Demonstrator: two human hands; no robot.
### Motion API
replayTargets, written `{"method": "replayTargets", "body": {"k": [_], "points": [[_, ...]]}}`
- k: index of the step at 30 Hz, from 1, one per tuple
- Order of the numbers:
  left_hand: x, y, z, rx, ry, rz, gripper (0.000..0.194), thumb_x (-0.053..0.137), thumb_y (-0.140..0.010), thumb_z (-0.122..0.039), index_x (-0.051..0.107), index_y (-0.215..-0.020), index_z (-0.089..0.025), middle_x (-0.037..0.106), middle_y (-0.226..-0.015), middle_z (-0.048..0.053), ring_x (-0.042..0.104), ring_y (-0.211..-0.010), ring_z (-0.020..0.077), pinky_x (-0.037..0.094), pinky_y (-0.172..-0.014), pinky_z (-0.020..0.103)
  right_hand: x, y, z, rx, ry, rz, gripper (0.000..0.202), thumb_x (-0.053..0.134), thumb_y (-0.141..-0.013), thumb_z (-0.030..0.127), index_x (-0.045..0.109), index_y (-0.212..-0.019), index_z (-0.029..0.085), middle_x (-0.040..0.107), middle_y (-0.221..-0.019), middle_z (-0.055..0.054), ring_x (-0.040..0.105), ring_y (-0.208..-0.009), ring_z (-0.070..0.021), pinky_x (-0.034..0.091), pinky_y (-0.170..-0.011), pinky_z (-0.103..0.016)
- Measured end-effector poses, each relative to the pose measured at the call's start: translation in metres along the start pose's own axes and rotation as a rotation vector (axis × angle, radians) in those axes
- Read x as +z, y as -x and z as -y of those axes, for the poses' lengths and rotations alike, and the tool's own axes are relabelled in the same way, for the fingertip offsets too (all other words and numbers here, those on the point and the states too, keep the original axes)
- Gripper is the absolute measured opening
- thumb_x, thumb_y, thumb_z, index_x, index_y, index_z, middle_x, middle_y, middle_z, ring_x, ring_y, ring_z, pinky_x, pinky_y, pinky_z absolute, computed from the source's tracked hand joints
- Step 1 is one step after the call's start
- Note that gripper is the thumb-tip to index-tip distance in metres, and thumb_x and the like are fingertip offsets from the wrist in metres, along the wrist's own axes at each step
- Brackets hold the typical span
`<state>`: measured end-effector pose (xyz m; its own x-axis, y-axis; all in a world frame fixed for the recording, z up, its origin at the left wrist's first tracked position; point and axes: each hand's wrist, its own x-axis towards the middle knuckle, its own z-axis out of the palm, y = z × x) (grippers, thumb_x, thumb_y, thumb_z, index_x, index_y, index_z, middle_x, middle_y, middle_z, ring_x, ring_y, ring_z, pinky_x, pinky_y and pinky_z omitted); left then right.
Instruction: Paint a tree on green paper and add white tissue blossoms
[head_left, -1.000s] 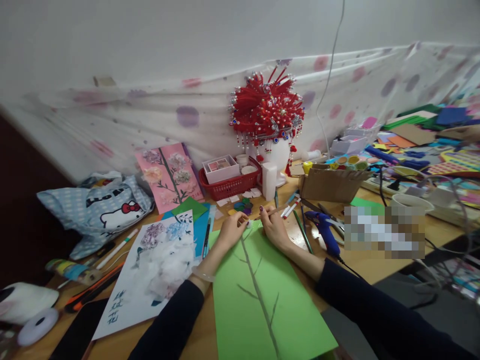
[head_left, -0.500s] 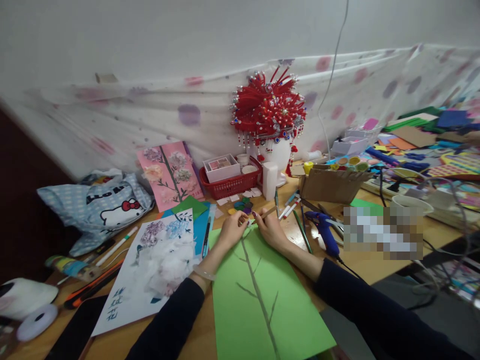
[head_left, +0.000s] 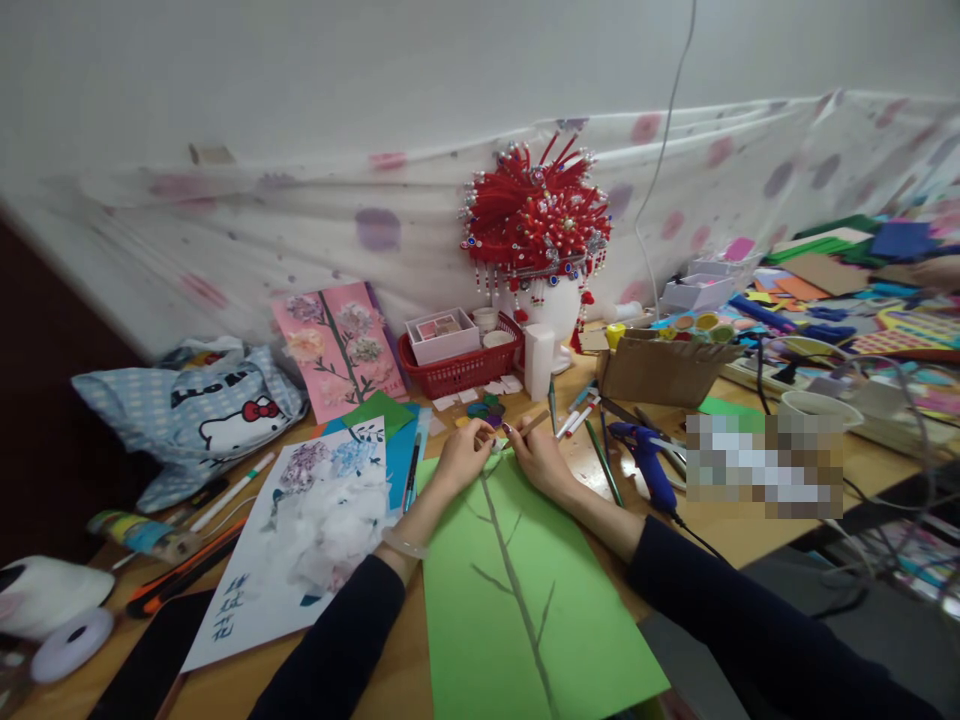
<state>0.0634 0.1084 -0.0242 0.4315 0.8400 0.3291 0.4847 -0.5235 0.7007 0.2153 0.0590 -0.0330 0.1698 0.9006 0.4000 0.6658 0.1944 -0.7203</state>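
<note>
A green sheet (head_left: 487, 620) with a dark painted stem and side branches lies in front of me. At its top edge my left hand (head_left: 466, 458) pinches something small and whitish, too small to name. Close beside it on the right, my right hand (head_left: 541, 462) has its fingers closed around a thin brown strip (head_left: 534, 424), with its thumb and forefinger near the same whitish bit. The fingertips of both hands nearly meet. Small coloured discs (head_left: 487, 408) lie just beyond the hands.
White sheet with cottony material (head_left: 247, 560) at left; pink flower picture (head_left: 341, 350), patterned bag (head_left: 202, 410) and red basket (head_left: 465, 370) behind. A red beaded headpiece (head_left: 536, 215) stands at back. Blue glue gun (head_left: 649, 470), pens and cardboard box (head_left: 664, 370) at right.
The fingertips of both hands have shifted very slightly, still close together over the top of the green sheet. At the far right edge, part of another person's hand has come into view.
</note>
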Motion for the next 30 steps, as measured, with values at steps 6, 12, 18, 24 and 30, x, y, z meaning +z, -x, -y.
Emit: {"method": "replayTargets", "body": {"k": [6, 12, 18, 24, 30], "points": [[-0.017, -0.006, 0.003, 0.005, 0.033, -0.084, 0.02, 0.052, -0.077, -0.006, 0.061, -0.09, -0.018, 0.069, -0.088, 0.004, 0.066, -0.08, 0.0149, 0.05, -0.073, 0.025, 0.001, -0.004, 0.002, 0.042, 0.033, 0.044, 0.021, 0.04, -0.09, 0.034, 0.044, -0.072, 0.023, 0.053, -0.061, 0.0, 0.052, -0.061, -0.02, 0.034, -0.064, -0.03], [-0.029, -0.011, 0.011, -0.014, 0.045, -0.129, 0.019, 0.053, -0.075, -0.007, 0.061, -0.088, -0.017, 0.07, -0.084, 0.003, 0.066, -0.074, 0.015, 0.051, -0.07, 0.025, 0.004, -0.006, 0.001, 0.045, 0.016, 0.012, 0.022, 0.042, -0.089, 0.036, 0.042, -0.071, 0.023, 0.053, -0.062, 0.0, 0.05, -0.059, -0.0189, 0.035, -0.062, -0.03], [-0.044, -0.012, -0.002, -0.018, 0.033, -0.143, 0.016, 0.05, -0.076, -0.011, 0.062, -0.084, -0.018, 0.07, -0.082, 0.002, 0.065, -0.074, 0.0142, 0.05, -0.071, 0.025, -0.005, -0.003, 0.004, -0.01, -0.095, -0.127, 0.033, 0.031, -0.093, 0.046, 0.038, -0.071, 0.023, 0.048, -0.063, 0.001, 0.046, -0.058, -0.0163, 0.035, -0.056, -0.028], [-0.101, -0.01, -0.018, -0.036, -0.043, -0.124, 0.016, 0.054, -0.072, -0.017, 0.065, -0.084, -0.017, 0.07, -0.081, 0.002, 0.065, -0.075, 0.0163, 0.049, -0.071, 0.026, -0.008, -0.002, 0.006, -0.01, -0.196, -0.213, 0.036, 0.033, -0.093, 0.048, 0.038, -0.068, 0.023, 0.045, -0.06, 0.002, 0.043, -0.056, -0.0144, 0.034, -0.054, -0.027], [-0.193, 0.015, 0.004, -0.185, -0.224, 0.017, 0.028, 0.061, -0.067, -0.031, 0.067, -0.089, -0.016, 0.069, -0.074, 0.002, 0.065, -0.074, 0.0202, 0.048, -0.066, 0.027, -0.008, -0.002, 0.003, 0.083, -0.274, -0.237, 0.04, 0.035, -0.091, 0.056, 0.038, -0.068, 0.024, 0.044, -0.054, 0.003, 0.043, -0.052, -0.0149, 0.032, -0.05, -0.028]]}}
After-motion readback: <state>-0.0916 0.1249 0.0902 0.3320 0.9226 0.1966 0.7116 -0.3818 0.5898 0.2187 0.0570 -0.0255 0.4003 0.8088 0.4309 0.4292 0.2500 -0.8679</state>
